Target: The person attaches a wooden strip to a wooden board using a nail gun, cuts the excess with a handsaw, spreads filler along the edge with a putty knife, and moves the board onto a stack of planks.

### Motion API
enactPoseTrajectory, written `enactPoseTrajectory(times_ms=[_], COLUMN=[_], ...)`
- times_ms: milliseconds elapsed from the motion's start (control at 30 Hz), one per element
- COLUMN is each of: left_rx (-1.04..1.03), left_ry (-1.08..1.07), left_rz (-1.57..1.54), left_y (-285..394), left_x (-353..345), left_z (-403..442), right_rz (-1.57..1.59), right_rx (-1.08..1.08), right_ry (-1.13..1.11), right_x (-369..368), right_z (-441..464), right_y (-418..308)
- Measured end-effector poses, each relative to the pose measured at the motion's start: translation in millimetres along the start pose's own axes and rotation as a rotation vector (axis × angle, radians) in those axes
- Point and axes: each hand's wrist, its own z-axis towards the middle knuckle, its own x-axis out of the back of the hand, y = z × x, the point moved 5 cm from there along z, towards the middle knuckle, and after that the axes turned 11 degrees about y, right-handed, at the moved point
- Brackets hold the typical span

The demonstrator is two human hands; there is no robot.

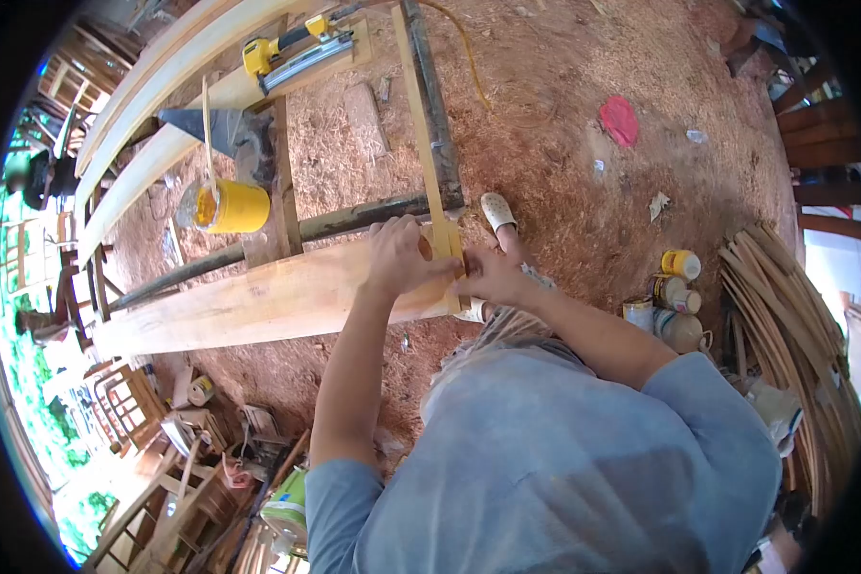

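A long, wide wooden plank point(258, 301) stretches from the left toward my body. A narrow wooden strip point(419, 124) meets its near end at a right angle. My left hand point(400, 258) rests over the plank's end, fingers bent and thumb pressed against the strip's end. From the other side, my right hand point(497, 277) closes its thumb and fingers on the same joint. The exact contact under the fingertips is partly hidden. Beyond the plank stands a yellow can point(234, 208) with a stick in it, close to a dark flat blade point(201, 131).
A yellow nail gun point(301, 57) lies across boards at the top, its hose trailing right. A dark pole point(364, 218) runs beneath the work. Several containers point(674, 292) and a bundle of thin wood strips point(784, 335) sit at right. Wooden chairs point(129, 407) stand lower left.
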Motion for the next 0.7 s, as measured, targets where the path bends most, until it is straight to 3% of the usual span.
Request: enactPoseTrajectory(times_ms=[67,100,167,300,367,467,700], left_rx=[0.055,0.027,0.006,-0.019,-0.031,0.002,0.007], left_ry=[0.016,0.075,0.101,0.120,0.140,0.050,0.084], left_rz=[-0.016,-0.044,-0.063,-0.068,-0.057,-0.025,-0.047], left_y=[-14,6,11,-4,-6,-4,-4], left_x=[8,-6,-5,-7,-7,-4,-5], left_z=[-2,19,6,4,3,4,4], right_rz=[-0.209,-0.257,-0.231,-0.510,-0.152,0.097,0.246], right_rx=[0.078,0.113,0.552,0.551,0.412,0.424,0.314], right_ry=[0.383,0.423,0.471,0.457,0.308,0.269,0.142], right_x=[14,50,46,26,15,10,9], right_z=[-3,-1,2,13,20,20,13], right_y=[-38,-39,-33,-41,-37,-32,-21])
